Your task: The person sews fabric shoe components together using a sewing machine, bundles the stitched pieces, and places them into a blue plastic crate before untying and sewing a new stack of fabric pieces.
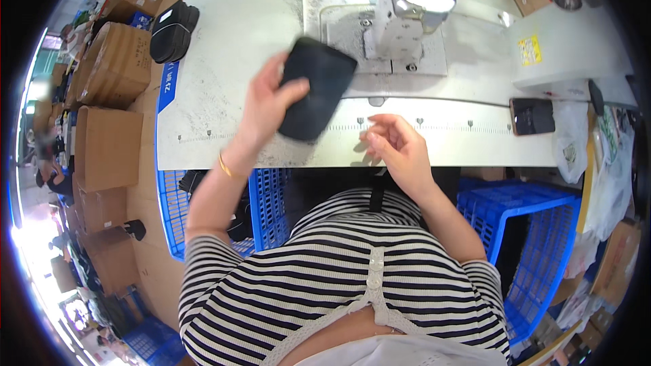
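Note:
My left hand (272, 98) grips a flat black fabric piece (319, 88) with rounded corners, thumb on top and fingers beneath. The piece is raised over the white sewing table (230, 95), a little blurred, left of the sewing machine's post and needle area (400, 27). My right hand (399, 146) hovers near the table's front edge, its fingers loosely curled and apart, with nothing visible in them. A tied stack of black pieces (174, 32) lies at the table's far left corner.
Blue plastic crates (270, 210) stand below the table on the left, and another blue crate (525, 230) on the right. A dark phone-like object (532, 116) and a clear plastic bag (571, 139) lie at the right. Cardboard boxes (108, 146) are piled beyond the left edge.

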{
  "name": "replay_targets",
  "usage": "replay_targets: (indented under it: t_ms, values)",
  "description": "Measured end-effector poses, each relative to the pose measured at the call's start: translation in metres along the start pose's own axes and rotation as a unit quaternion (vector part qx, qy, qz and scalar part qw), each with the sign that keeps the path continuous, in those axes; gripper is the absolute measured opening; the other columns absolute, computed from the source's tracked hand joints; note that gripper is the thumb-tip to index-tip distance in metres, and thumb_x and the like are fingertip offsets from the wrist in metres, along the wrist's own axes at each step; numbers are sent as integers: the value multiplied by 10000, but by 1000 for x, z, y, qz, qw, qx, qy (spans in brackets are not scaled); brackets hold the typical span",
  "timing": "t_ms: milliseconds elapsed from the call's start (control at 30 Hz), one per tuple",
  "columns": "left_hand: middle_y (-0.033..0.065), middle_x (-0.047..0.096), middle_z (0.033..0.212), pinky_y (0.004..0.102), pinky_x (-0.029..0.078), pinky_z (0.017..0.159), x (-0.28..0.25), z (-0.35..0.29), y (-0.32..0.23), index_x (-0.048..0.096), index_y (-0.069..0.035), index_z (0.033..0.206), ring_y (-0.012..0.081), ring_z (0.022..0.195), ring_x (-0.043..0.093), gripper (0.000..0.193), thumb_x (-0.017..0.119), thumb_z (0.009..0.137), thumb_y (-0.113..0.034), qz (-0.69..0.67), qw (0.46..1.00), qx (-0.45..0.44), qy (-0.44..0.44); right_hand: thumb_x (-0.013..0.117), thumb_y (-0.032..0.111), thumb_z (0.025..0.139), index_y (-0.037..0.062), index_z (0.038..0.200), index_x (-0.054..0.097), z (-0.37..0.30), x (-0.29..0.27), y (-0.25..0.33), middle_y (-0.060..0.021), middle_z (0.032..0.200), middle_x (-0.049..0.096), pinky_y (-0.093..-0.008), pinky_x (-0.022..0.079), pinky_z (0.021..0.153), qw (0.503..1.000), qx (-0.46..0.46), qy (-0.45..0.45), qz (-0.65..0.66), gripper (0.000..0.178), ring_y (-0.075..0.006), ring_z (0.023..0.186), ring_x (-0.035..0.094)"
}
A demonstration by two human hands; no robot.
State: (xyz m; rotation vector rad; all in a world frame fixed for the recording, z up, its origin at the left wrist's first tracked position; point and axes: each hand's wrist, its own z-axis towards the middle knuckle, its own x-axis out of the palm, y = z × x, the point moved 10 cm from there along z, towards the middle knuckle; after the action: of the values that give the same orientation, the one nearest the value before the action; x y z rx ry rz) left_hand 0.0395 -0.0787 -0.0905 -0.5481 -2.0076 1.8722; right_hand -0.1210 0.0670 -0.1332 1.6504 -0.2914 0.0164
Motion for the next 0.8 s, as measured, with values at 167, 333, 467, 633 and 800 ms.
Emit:
replay_targets:
  t_ms: [167, 333, 467, 633, 800]
  values:
    - [190, 284, 1546, 444, 270, 1154, -9, 119, -84, 118, -54, 1540, 317, 1433, 266, 746, 509, 1005, -397, -142, 967, 190, 93, 607, 81, 951, -39, 1072, 627, -5, 2, -6, -80, 881, 699, -226, 523, 692, 998, -1, 4, -57, 171, -88, 778, 634]
    - [233, 322, 1507, 452, 313, 1121, -200, 171, -120, 263, -33, 1488, 352, 1404, 316, 972, 711, 779, -525, 702, 624, 80, -333, 585, 61, 953, -38, 1087, 627, -20, -8, -14, -106, 896, 714, -257, 544, 716, 994, -23, -8, -107, 172, -129, 799, 673]
    - [247, 487, 1376, 470, 441, 1007, -331, 107, -84, 375, -40, 1441, 377, 1286, 485, 1029, 804, 616, -482, 645, 619, -135, -426, 552, 25, 968, -53, 1134, 592, -22, 3, -9, -101, 965, 693, -238, 518, 758, 987, -20, 26, -159, 188, -108, 817, 630]
    - [212, 553, 1319, 390, 465, 988, -269, 88, -70, 428, -57, 1422, 333, 1202, 556, 968, 800, 561, -297, 552, 813, 31, -185, 564, 42, 968, -52, 1170, 571, 0, 19, 5, -127, 1051, 688, -248, 517, 793, 988, -30, 67, -135, 223, -128, 882, 639]
    - [153, 489, 1393, 375, 369, 1095, -72, -23, -91, 360, -77, 1470, 287, 1289, 478, 965, 809, 622, -178, 419, 882, 173, 128, 550, 180, 995, 31, 1377, 438, 55, 66, 12, -166, 1312, 565, -342, 526, 901, 970, 96, 171, 145, 425, -192, 1107, 602]
